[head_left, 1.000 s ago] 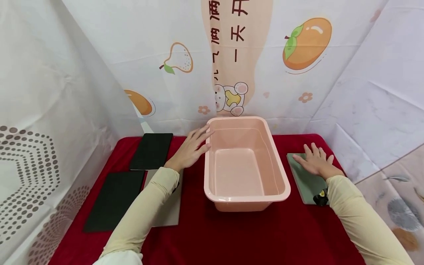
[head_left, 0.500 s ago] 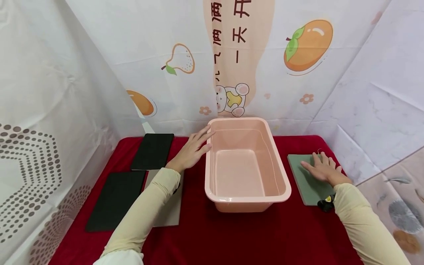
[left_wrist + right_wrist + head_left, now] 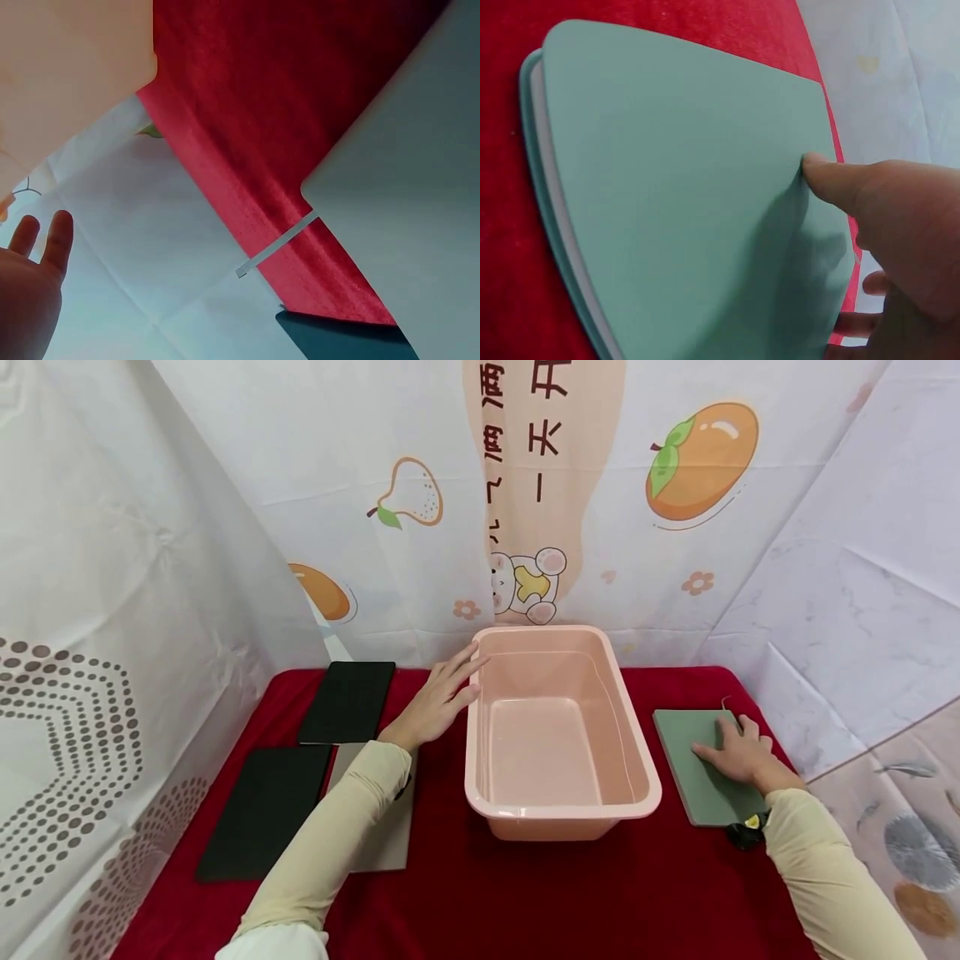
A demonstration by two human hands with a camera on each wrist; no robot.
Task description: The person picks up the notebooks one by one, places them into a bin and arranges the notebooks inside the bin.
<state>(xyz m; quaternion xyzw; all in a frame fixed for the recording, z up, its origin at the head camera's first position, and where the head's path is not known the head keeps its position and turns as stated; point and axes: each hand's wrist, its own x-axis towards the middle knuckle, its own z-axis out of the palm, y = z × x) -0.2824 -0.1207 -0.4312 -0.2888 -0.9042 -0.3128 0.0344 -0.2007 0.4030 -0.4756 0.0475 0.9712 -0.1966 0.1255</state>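
A green notebook (image 3: pixel 686 752) lies on the red cloth at the right, its pale page edge showing in the right wrist view. My right hand (image 3: pixel 742 756) grips it at the right edge. The thumb (image 3: pixel 825 176) presses on the cover while the other fingers curl at the edge, partly hidden. My left hand (image 3: pixel 431 702) is at the left rim of a pink plastic basin (image 3: pixel 562 812), fingers extended and holding nothing; whether they touch the rim I cannot tell. Beneath the left forearm lies a grey notebook (image 3: pixel 386 843), partly covered by the sleeve.
Two black notebooks, a far one (image 3: pixel 348 702) and a nearer one (image 3: pixel 262 814), lie at the left beside the grey one. The red cloth (image 3: pixel 525 902) covers the table. Printed curtains (image 3: pixel 315 485) stand behind and at both sides.
My right hand has slid right and nearer across the green notebook, from lying spread on its cover to gripping its right edge. The left hand stays by the basin rim.
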